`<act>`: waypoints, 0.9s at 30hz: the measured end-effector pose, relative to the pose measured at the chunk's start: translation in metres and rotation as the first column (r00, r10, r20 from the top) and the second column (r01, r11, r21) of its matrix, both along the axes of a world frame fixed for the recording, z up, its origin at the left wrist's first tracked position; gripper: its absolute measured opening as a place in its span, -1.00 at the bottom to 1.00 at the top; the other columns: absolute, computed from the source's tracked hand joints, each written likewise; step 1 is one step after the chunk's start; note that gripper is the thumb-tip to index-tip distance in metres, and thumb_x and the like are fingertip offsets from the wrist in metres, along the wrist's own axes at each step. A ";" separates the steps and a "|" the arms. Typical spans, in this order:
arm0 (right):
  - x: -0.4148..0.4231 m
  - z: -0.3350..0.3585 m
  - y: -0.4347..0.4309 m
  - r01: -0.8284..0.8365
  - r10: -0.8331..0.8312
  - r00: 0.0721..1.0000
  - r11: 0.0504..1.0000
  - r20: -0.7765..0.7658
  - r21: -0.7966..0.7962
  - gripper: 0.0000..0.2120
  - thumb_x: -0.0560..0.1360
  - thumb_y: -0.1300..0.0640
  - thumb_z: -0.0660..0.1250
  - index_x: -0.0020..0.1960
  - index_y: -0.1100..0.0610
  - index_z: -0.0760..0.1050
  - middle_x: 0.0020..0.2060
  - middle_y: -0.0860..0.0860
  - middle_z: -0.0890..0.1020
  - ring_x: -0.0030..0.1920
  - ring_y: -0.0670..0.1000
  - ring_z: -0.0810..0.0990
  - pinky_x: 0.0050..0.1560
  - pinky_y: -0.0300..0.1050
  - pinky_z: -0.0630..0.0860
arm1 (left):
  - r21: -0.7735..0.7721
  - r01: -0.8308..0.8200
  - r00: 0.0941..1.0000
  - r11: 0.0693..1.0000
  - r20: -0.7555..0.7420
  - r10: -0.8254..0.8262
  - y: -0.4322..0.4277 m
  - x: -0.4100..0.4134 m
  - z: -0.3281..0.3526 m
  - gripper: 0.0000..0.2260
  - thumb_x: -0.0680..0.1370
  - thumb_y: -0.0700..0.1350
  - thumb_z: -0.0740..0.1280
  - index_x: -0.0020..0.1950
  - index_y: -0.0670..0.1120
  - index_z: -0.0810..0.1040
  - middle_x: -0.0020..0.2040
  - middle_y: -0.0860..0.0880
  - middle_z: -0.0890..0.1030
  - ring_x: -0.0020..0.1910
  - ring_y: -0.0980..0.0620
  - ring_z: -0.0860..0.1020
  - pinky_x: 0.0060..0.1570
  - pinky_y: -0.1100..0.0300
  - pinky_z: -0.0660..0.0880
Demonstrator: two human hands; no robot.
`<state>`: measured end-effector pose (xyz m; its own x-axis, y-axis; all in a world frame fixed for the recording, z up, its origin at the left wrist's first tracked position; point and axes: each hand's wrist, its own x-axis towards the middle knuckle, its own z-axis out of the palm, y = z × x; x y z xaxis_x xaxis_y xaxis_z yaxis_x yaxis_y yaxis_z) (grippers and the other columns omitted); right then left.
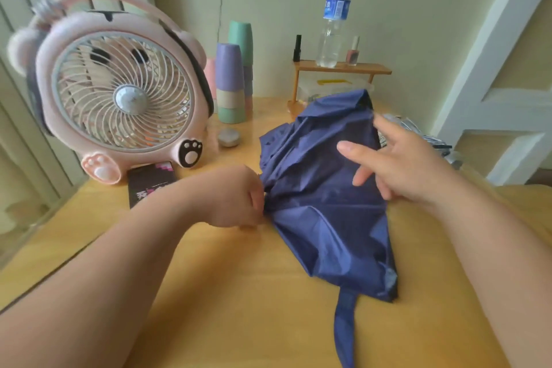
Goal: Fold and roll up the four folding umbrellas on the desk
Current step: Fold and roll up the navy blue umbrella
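Note:
A navy blue folding umbrella lies loose and crumpled on the yellow wooden desk, its strap trailing toward the near edge. My left hand pinches the gathered cloth at the umbrella's left side. My right hand hovers over the canopy with fingers spread and straight, holding nothing. Another umbrella with a black and white pattern shows partly behind my right hand at the desk's right edge.
A pink bear-shaped fan stands at the back left with a dark phone in front of it. Stacked pastel cups, a small round tin and a wooden shelf bearing a water bottle stand behind.

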<state>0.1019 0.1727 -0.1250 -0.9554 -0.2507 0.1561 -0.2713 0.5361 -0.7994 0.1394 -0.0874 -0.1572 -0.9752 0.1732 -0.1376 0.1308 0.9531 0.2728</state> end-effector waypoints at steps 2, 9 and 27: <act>-0.021 -0.006 -0.005 0.049 -0.049 0.999 0.995 -0.003 -0.084 -0.57 0.44 -0.25 0.46 0.20 -0.46 0.35 -0.30 0.03 0.73 -0.50 0.07 0.52 -0.36 -0.13 0.39 | 0.043 -0.023 0.997 0.999 -0.071 0.026 0.003 -0.004 -0.009 -0.84 0.40 0.00 0.53 -0.19 0.03 0.56 -0.14 0.05 0.68 -0.14 -0.01 0.62 -0.09 0.09 0.59; -0.091 -0.041 -0.008 0.369 -0.331 0.920 0.911 -0.208 0.184 -0.51 0.53 -0.04 0.41 -0.43 0.25 0.44 -0.56 0.09 0.46 -0.42 0.14 0.45 -0.38 -0.05 0.28 | 0.547 -0.101 0.963 0.831 -0.157 0.220 0.009 -0.018 -0.033 -0.72 0.46 0.18 0.51 -0.15 0.02 0.53 -0.27 0.16 0.57 -0.29 0.15 0.50 -0.25 0.27 0.42; -0.104 -0.063 0.031 -0.157 0.228 0.966 0.891 -0.122 0.426 -0.26 0.33 -0.21 0.59 0.45 -0.23 0.43 0.34 -0.19 0.42 0.39 -0.14 0.32 0.47 -0.20 0.22 | 0.575 -0.265 0.726 0.774 -0.409 0.553 0.021 -0.062 -0.061 -0.79 0.53 0.02 0.49 -0.17 -0.01 0.50 -0.29 0.09 0.57 -0.23 0.00 0.56 -0.26 0.10 0.34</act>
